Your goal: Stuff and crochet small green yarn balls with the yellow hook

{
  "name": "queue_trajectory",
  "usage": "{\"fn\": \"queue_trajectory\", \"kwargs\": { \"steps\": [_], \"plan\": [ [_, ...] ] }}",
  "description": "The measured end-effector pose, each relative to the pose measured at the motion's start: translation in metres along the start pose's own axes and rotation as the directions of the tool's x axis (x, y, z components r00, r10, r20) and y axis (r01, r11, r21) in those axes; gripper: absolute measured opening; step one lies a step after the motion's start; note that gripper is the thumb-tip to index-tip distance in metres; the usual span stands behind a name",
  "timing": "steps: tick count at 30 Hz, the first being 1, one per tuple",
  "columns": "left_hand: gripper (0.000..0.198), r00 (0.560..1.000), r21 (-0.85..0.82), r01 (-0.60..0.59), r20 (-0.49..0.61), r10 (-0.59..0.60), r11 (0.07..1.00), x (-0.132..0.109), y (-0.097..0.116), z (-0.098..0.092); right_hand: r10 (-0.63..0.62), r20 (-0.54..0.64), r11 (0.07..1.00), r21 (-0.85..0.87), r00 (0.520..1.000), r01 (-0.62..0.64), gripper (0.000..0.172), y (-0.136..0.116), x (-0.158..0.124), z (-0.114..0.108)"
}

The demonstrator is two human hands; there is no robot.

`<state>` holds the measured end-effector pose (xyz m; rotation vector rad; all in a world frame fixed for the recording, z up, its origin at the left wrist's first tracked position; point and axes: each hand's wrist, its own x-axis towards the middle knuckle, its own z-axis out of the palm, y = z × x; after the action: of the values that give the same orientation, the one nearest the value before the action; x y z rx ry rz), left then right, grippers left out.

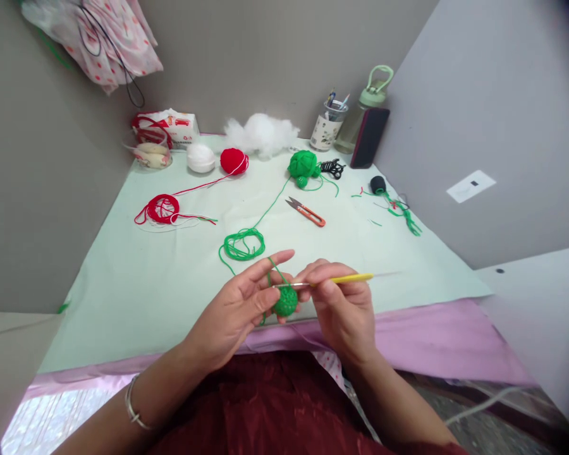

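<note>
Between the thumb and fingers of my left hand (241, 303) is a small round green crochet piece (286, 302). Green yarn (277, 270) loops over the raised index finger of that hand. My right hand (344, 303) grips a crochet hook (351, 278) by its yellow handle, and the metal tip meets the top of the crochet piece. A loose coil of green yarn (244, 244) lies just beyond my left hand, its strand running back to a green yarn ball (303, 164). My right hand's lower fingers are partly hidden.
Orange thread snips (308, 212) lie mid-table. Behind are a red yarn ball (234, 161), a white ball (200, 158), and white stuffing (264, 134). A pen cup (327, 129), a bottle (360, 120) and a phone (370, 138) stand back right. Yarn scraps (410, 218) lie at the right.
</note>
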<state>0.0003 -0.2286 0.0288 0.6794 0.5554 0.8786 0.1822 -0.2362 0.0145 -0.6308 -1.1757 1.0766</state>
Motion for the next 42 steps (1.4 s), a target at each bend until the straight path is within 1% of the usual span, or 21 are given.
{"fn": "queue_trajectory", "kwargs": {
  "steps": [2,4,6,8,9,10,11,13,14,17,19,22,26,29,32,35,39,42],
  "plan": [
    [0.05,0.999,0.06,-0.049,0.003,0.049,0.997,0.002,-0.002,0.0,-0.08,-0.016,0.992,-0.098,0.997,0.078,0.014,0.003,-0.003,0.002],
    [0.055,0.995,0.142,-0.088,-0.033,0.093,0.986,0.002,-0.003,-0.001,-0.158,0.034,0.957,-0.239,0.987,0.162,0.02,0.003,-0.006,0.004],
    [0.061,0.988,0.224,-0.097,-0.092,0.12,0.97,0.001,-0.004,-0.002,-0.243,0.101,0.893,-0.365,0.965,0.264,0.023,0.002,-0.008,0.005],
    [0.069,0.982,0.281,-0.097,-0.127,0.137,0.955,0.0,-0.004,-0.003,-0.32,0.115,0.838,-0.428,0.94,0.338,0.025,0.002,-0.01,0.007],
    [0.073,0.98,0.301,-0.099,-0.134,0.144,0.949,-0.001,-0.004,-0.003,-0.336,0.101,0.835,-0.428,0.936,0.346,0.025,0.002,-0.011,0.008],
    [0.074,0.979,0.318,-0.101,-0.139,0.151,0.943,-0.002,-0.003,-0.003,-0.328,0.077,0.853,-0.404,0.941,0.331,0.024,0.003,-0.011,0.008],
    [0.074,0.977,0.334,-0.105,-0.142,0.16,0.937,-0.002,-0.002,-0.002,-0.292,0.052,0.888,-0.356,0.955,0.291,0.023,0.004,-0.011,0.009],
    [0.069,0.973,0.363,-0.118,-0.144,0.18,0.925,-0.002,0.0,-0.003,-0.174,-0.002,0.963,-0.209,0.985,0.17,0.019,0.007,-0.009,0.008],
    [0.067,0.972,0.373,-0.124,-0.143,0.189,0.92,-0.002,0.001,-0.003,-0.116,-0.022,0.985,-0.128,0.993,0.112,0.015,0.009,-0.008,0.007],
    [0.062,0.97,0.398,-0.13,-0.137,0.199,0.908,-0.002,0.005,-0.005,0.001,-0.033,0.999,0.044,0.999,0.0,0.01,0.011,-0.003,0.005],
    [0.06,0.971,0.41,-0.133,-0.129,0.202,0.902,-0.002,0.006,-0.006,0.044,-0.024,0.995,0.086,0.999,-0.042,0.012,0.01,0.0,0.004],
    [0.058,0.971,0.414,-0.125,-0.134,0.197,0.901,-0.003,0.007,-0.008,0.082,-0.024,0.992,0.098,0.996,-0.079,0.014,0.006,0.003,0.004],
    [0.06,0.969,0.434,-0.127,-0.139,0.205,0.892,-0.003,0.006,-0.009,0.092,-0.031,0.995,0.052,0.995,-0.09,0.018,0.003,0.003,0.004],
    [0.058,0.961,0.467,-0.149,-0.14,0.239,0.871,-0.003,0.007,-0.01,0.064,-0.03,0.998,0.011,0.997,-0.064,0.018,0.003,0.001,0.004],
    [0.057,0.95,0.507,-0.162,-0.153,0.273,0.847,-0.003,0.008,-0.01,0.042,-0.009,0.999,0.031,0.999,-0.042,0.016,0.003,-0.003,0.004],
    [0.056,0.936,0.552,-0.172,-0.167,0.31,0.816,-0.004,0.009,-0.008,0.036,0.0,0.999,0.039,0.999,-0.036,0.018,0.003,-0.006,0.005],
    [0.051,0.913,0.617,-0.197,-0.167,0.372,0.762,-0.005,0.006,-0.008,-0.018,0.009,0.999,-0.042,1.0,0.018,0.02,0.001,-0.01,0.005],
    [0.046,0.897,0.663,-0.224,-0.146,0.417,0.715,-0.006,0.005,-0.01,-0.062,0.057,0.989,-0.133,0.996,0.069,0.021,-0.002,-0.01,0.003]
  ]
}}
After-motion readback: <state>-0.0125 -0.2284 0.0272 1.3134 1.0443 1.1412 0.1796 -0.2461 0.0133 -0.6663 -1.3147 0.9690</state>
